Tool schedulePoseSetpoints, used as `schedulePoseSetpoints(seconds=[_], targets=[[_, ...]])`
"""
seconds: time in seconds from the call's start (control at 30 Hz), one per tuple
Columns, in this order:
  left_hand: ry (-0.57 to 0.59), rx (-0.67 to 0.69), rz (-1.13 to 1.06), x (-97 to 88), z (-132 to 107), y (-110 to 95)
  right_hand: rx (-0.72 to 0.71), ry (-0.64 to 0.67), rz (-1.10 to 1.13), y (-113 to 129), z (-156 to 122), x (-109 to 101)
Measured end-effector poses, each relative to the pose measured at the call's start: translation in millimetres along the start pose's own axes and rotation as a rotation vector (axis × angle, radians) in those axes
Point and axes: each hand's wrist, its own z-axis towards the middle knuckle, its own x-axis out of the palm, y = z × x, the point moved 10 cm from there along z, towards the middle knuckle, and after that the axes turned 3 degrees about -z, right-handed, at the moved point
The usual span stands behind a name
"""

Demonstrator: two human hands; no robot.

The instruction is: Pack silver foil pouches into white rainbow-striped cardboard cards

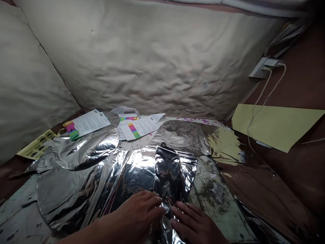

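Observation:
Several flat, uninflated silver foil balloons (106, 169) lie overlapping in front of me. On top of them lies a narrow, dark, shiny foil piece in a clear bag (170, 173). My left hand (142, 211) lies flat on the foil at the bag's lower left, fingers stretched toward it. At the bag's lower right my right hand (194, 222) rests flat, fingertips touching the foil. Both hands press the foil near the bag's bottom end, and neither grips anything.
Printed cards with coloured stripes (87, 123) lie behind the balloons. Large cream cushions (152, 57) stand at the back and left. A yellow paper sheet (274, 125) lies at the right, under a white cable (264, 98) running from a wall socket (265, 66).

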Motion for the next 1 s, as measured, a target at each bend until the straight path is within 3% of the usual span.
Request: schedulePoseSetpoints(seconds=[0.07,0.13,0.27,0.4,0.63,0.83,1.0], targets=[[0.046,0.012,-0.069,13.3,-18.7,-6.4,0.084,-0.033,0.19,-8.9,-4.1,2.5],[0.014,-0.032,-0.129,19.6,-23.0,-2.9,0.339,-0.059,0.468,-34.0,-6.5,10.2],[-0.26,-0.312,-0.215,12.4,-7.8,24.3,0.919,-0.117,0.785,-78.9,-11.4,26.5],[-0.408,-0.538,-0.185,9.1,0.4,42.8,1.232,-0.17,0.865,-97.8,-9.1,27.2],[-0.533,-0.514,-0.105,3.2,-2.6,38.7,1.237,-0.16,0.826,-101.9,7.6,14.9],[-0.436,-0.51,-0.281,13.2,-3.8,43.3,1.22,-0.17,0.815,-97.2,6.7,10.9],[-0.428,-0.497,-0.131,6.4,-4.5,39.2,1.217,-0.206,0.83,-99.8,1.5,16.4]])
